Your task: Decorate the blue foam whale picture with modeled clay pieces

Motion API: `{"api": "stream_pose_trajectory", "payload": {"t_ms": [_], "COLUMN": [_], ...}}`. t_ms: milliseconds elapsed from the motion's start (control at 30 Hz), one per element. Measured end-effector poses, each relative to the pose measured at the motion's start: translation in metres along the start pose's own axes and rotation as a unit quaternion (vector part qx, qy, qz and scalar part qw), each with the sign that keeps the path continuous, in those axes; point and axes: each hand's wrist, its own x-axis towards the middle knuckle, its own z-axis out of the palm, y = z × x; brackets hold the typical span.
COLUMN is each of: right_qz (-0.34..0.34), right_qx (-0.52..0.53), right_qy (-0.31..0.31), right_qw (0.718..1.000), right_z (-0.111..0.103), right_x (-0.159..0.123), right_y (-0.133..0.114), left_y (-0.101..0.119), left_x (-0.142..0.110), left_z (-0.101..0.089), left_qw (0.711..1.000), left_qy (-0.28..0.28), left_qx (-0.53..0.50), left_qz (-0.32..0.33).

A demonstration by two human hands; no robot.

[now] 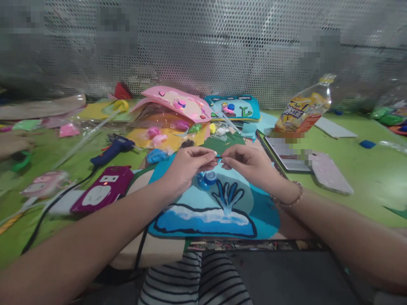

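Observation:
My left hand (197, 163) and my right hand (243, 161) meet above a blue foam sheet (267, 216), thumbs and fingers pinched together. Between the fingertips is a small bit of something bluish, too small to make out clearly. On the sheet below is a picture with a blue and white mound (203, 218) outlined in black and a blue branching plant shape (228, 197). Just under my hands sits a small blue rounded figure (206, 179) with a coiled part, seemingly of modelling clay.
Left are a glue gun (111, 150), a purple power box (103, 189) and a black cable. Behind lie a pink decorated sheet (178, 101), a teal decorated sheet (251, 106) and bagged clay lumps (155, 133). A plastic bottle (305, 106) and phone (330, 173) are right. Another person's hand (14, 146) shows far left.

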Motion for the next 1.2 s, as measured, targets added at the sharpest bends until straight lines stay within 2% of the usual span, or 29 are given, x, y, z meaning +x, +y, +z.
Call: {"api": "stream_pose_trajectory", "payload": {"t_ms": [200,733,933,1200], "right_qz": [-0.012,-0.001,-0.009,0.001], "right_qx": [-0.019,0.059,0.086,0.124], "right_qy": [-0.003,-0.027,-0.022,-0.018], "right_qw": [1.0,0.998,0.996,0.992], "right_z": [-0.0002,0.0014,0.0006,-0.0017], "right_x": [-0.0003,-0.0014,-0.0009,-0.0021], "right_y": [-0.0011,0.0015,0.0014,0.0047], "left_y": [-0.0023,-0.0061,-0.0058,-0.0063], "left_x": [-0.0014,0.0001,0.0011,0.0027], "left_z": [0.0016,-0.0026,-0.0018,-0.003], "left_qw": [0.999,0.993,0.995,0.991], "left_qy": [-0.047,-0.066,-0.043,-0.012], "left_qx": [0.015,0.088,0.08,0.12], "left_qz": [-0.017,0.047,0.046,0.052]}}
